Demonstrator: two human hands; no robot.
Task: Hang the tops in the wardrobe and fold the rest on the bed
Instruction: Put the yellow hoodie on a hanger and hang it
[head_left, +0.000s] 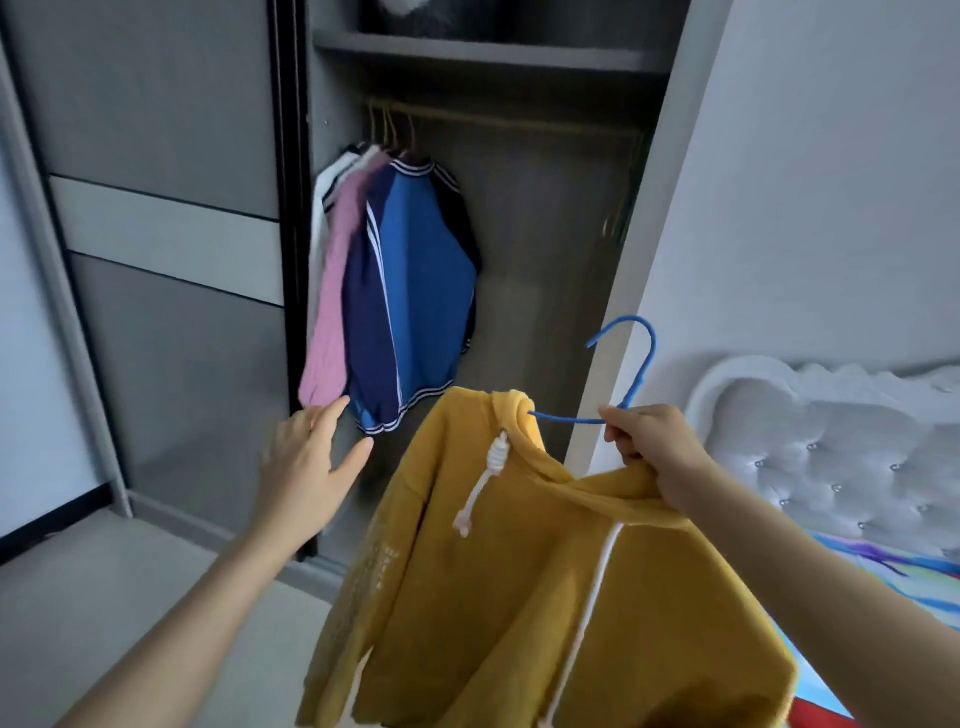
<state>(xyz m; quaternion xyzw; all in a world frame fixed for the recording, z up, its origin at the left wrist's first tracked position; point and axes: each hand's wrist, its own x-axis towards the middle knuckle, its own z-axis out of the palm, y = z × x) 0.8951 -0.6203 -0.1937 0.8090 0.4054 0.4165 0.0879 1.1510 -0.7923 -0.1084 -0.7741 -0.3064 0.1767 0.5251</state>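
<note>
Yellow hoodie (519, 571) hangs on blue hanger (636, 364) gripped by right hand (649, 441).

yellow hoodie (519, 597) hem cut off below, blue hanger (569, 418) partly hidden inside it

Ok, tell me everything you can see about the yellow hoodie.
The yellow hoodie looks like thick, soft fleece, with a hood, a knotted white drawstring, white stripes running down it and faint pale print. One arm of a blue hanger enters its neck opening; the other shoulder is bunched. The right hand grips hanger and bunched fabric together, holding it up before the open wardrobe, not yet on the rail. Its hem is out of frame.
</note>
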